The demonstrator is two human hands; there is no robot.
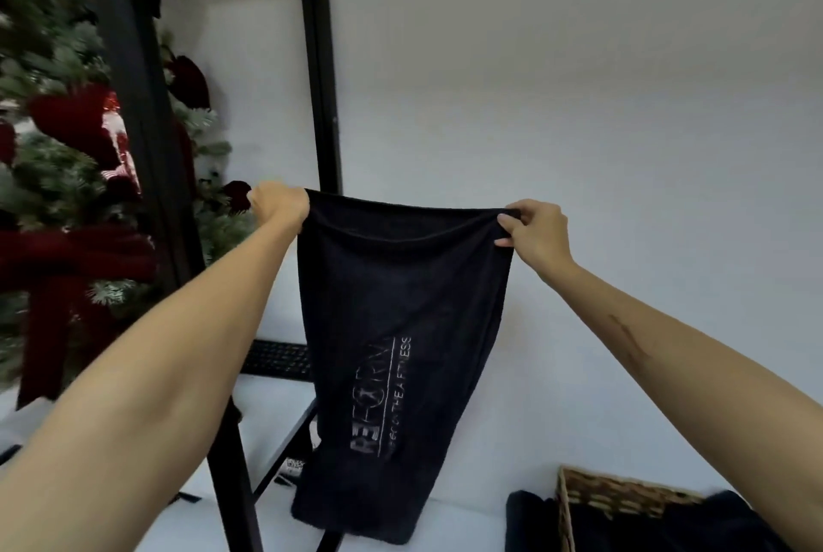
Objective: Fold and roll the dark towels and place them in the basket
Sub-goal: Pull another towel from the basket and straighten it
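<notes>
A dark towel (392,328) with pale printed lettering hangs in the air in front of me, its lower edge close to the white surface below. My left hand (280,204) grips its top left corner in a fist. My right hand (536,230) pinches the top right corner between thumb and fingers. The top edge sags slightly between them. At the bottom right stands a woven basket (623,491) with dark cloth inside, and another dark towel (532,520) lies against its left side.
A black metal frame (318,61) rises behind the towel, with slanted black bars (231,462) lower down. A decorated green tree with red ornaments (67,150) fills the left. A dark keyboard (278,359) lies on the white surface. White wall is behind.
</notes>
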